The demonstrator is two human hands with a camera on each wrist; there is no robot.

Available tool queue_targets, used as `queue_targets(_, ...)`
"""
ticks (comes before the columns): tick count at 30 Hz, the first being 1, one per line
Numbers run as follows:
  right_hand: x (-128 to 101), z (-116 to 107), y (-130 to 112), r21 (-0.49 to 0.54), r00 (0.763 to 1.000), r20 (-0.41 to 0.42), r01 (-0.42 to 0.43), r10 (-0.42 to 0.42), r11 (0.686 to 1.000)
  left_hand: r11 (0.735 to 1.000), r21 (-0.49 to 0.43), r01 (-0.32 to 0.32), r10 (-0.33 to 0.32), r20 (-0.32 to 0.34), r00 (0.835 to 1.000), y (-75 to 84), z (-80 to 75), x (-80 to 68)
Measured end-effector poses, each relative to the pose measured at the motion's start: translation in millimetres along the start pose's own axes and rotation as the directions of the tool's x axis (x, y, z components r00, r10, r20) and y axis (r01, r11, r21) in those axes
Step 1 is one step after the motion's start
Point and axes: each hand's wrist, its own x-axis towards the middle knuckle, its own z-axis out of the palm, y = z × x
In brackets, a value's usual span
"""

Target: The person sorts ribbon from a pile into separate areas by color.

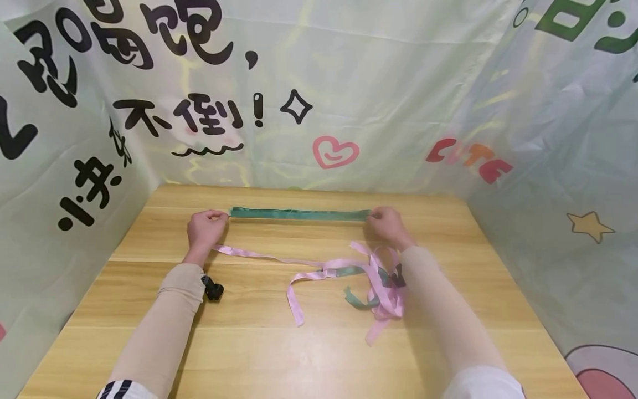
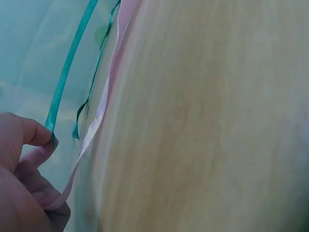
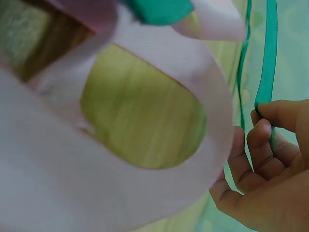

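A green ribbon (image 1: 299, 214) stretches straight between my two hands near the back of the table. My left hand (image 1: 205, 228) pinches one end between thumb and fingertip. A pink ribbon (image 2: 96, 118) runs into that hand's lower, curled fingers in the left wrist view. My right hand (image 1: 390, 226) pinches the other end between thumb and finger. Beside the taut strip, both wrist views show another thin green strip (image 2: 88, 96), twisted near its end. Under my right forearm lies a loose tangle of pink ribbon (image 1: 386, 293) with green pieces (image 1: 356, 301) among it.
A wooden table (image 1: 279, 354) spreads beneath both arms. Printed fabric walls (image 1: 389, 100) rise at the back and along both sides. A small black device (image 1: 213, 290) sits at the left wrist.
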Motion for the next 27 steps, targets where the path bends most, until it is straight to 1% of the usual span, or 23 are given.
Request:
queue_targets(3,3,4,5,-0.005,1.0,-0.01,-0.013,0.013,1.0,0.999,0.035,0.0,0.0,0.001,1.0,-0.9,1.6,0.6)
queue_targets(7,6,9,9,-0.036,0.999,-0.034,-0.004,0.003,0.999,0.997,0.076,-0.004,0.004,-0.002,1.0,-3.3,3.7,0.9)
queue_targets(11,8,12,9,-0.061,0.999,-0.038,0.001,-0.004,0.998,0.995,0.103,0.005,-0.003,-0.013,1.0,-6.0,3.6,-0.9)
queue_targets(14,7,13,9,-0.057,0.999,-0.032,-0.014,0.012,0.998,0.993,0.117,0.009,-0.007,-0.017,1.0,-6.7,2.6,-2.2)
queue_targets(18,7,13,10,-0.028,0.998,-0.027,-0.062,0.061,0.998,0.987,0.163,-0.003,0.005,-0.01,1.0,-6.5,-0.4,-3.5)
queue_targets(20,7,11,12,-0.028,0.997,-0.033,-0.075,0.074,0.997,0.982,0.188,-0.025,0.025,0.003,1.0,-5.3,-3.0,-5.4)
queue_targets(23,5,7,13,-0.042,0.995,-0.06,-0.077,0.075,0.996,0.97,0.228,-0.084,0.079,0.032,0.996,-1.8,-7.8,-10.3)
queue_targets(27,0,0,12,-0.054,0.994,-0.087,-0.072,0.067,0.996,0.937,0.304,-0.174,0.158,0.079,0.984,4.7,-13.1,-17.1)
